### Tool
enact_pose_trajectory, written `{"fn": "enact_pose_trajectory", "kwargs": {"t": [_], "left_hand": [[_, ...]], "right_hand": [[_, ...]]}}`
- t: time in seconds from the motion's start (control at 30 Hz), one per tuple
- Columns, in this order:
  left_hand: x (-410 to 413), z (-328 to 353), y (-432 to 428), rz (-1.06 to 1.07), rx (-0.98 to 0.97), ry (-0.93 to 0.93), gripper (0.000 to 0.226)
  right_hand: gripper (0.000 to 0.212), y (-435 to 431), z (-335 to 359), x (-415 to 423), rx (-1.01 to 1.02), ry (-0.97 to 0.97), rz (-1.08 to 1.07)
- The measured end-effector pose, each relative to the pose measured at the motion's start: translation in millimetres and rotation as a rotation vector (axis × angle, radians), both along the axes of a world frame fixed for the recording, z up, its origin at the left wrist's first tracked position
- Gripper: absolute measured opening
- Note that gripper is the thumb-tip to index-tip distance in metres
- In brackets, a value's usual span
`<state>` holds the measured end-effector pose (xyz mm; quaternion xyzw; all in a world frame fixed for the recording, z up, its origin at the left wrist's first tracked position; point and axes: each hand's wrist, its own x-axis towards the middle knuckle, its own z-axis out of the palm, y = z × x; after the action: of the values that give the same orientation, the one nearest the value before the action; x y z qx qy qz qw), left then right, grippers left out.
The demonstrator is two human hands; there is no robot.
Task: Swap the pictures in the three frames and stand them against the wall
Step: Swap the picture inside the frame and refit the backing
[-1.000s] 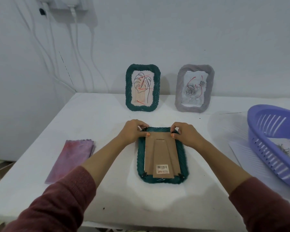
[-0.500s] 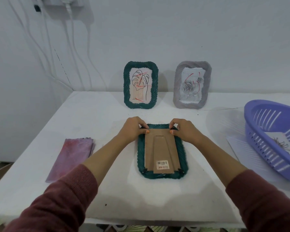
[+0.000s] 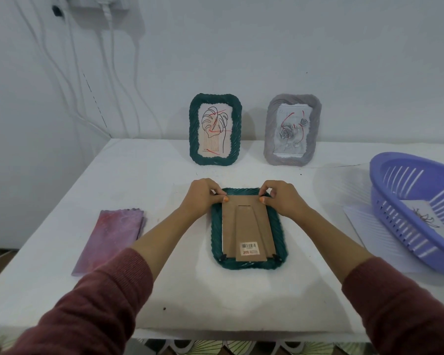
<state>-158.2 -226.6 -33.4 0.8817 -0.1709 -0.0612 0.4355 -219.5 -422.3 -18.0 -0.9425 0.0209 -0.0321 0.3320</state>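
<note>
Cardboard backing [image 3: 246, 226] of the face-down frame [image 3: 249, 264] lies directly under both grips. The left hand [image 3: 204, 198] and the right hand [image 3: 283, 201] each curl over a far corner, thumb tip on the board and fingers hooked round the green twisted rim, so both are clamped on that frame. It rests flat on the table [image 3: 139, 175], its fold-out stand and barcode sticker running back toward the wrists.

Beyond the knuckles, well apart, the green frame [image 3: 194, 129] and the grey frame [image 3: 271, 129] stand against the wall [image 3: 241, 47]. Outboard of the left forearm lies a purple cloth [image 3: 110, 239]; outboard of the right, a lilac basket [image 3: 395, 201] holding a loose picture.

The board looks thin, light and easily creased. Whether glass sits beneath it cannot be seen, so it is best treated as fragile. Small black clips [image 3: 223, 257] show at the wrist-side corners; any far pair is hidden under the fingers. I judge the corners the right place to hold, working both sides evenly rather than prying at the stand.
</note>
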Motion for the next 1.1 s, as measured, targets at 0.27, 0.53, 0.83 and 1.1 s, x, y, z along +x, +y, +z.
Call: {"fn": "enact_pose_trajectory", "kwargs": {"t": [0.27, 0.53, 0.83, 1.1], "left_hand": [[-30, -1, 9, 0.200, -0.006, -0.009, 0.019], [-62, -6, 10, 0.080, 0.117, 0.096, 0.022], [-76, -6, 6, 0.155, 0.003, 0.139, 0.018], [-78, 0, 7, 0.205, -0.085, 0.135, 0.004]], "right_hand": [[0.018, -6, -12, -17, 0.238, 0.027, -0.239], [0.015, 20, -17, -57, 0.148, 0.042, -0.352], [0.013, 38, -15, -68, 0.206, -0.017, -0.456], [0.030, 17, -7, -71, 0.375, 0.052, -0.484]]}}
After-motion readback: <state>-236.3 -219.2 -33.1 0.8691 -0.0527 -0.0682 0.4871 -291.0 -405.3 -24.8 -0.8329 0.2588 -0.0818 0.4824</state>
